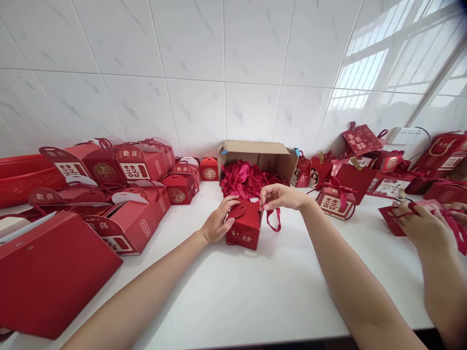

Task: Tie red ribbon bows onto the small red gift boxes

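Note:
A small red gift box [245, 226] stands on the white table [255, 291] in front of me. My left hand [218, 221] grips its left side, fingers curled round the top flap. Over the box's top my right hand [280, 196] is closed in a pinch on a red ribbon [274, 219], which loops down the box's right side. Just behind stands an open cardboard box [262, 154] full of red ribbons [245, 179].
Finished red gift boxes [138, 167] are piled at the left, with a large flat red box [47, 272] at the near left. More red boxes and bags [333, 199] lie at the right. A co-worker's hands [425, 226] handle a ribbon at the right edge. A tiled wall stands behind.

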Demonstrator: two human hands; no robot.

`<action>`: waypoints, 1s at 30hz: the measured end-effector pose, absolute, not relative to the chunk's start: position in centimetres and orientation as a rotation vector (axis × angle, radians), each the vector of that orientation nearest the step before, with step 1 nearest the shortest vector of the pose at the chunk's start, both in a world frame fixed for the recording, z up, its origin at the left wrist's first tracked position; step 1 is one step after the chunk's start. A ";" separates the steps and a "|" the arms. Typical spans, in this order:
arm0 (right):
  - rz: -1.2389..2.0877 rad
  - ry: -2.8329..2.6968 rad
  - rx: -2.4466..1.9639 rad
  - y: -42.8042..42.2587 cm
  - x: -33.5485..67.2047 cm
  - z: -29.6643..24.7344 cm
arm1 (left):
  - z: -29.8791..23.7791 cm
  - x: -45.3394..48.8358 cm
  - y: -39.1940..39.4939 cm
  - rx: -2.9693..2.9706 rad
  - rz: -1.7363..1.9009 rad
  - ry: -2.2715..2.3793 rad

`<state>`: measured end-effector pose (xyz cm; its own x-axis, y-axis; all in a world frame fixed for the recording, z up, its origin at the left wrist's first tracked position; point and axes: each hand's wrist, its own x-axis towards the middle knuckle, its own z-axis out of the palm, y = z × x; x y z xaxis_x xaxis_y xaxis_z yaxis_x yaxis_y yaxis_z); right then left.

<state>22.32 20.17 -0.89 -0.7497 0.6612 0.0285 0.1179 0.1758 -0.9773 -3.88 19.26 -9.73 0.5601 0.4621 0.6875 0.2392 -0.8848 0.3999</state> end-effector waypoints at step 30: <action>0.500 -1.731 -0.447 10.5 20.8 6.3 | -9.5 -2.5 18.7 2.100 1.189 0.692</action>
<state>20.83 10.46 6.26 -0.2071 0.5465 0.8114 0.0292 0.8325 -0.5533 -2.49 18.70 -9.53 0.4572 0.6963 0.5534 0.1370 -0.6699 0.7297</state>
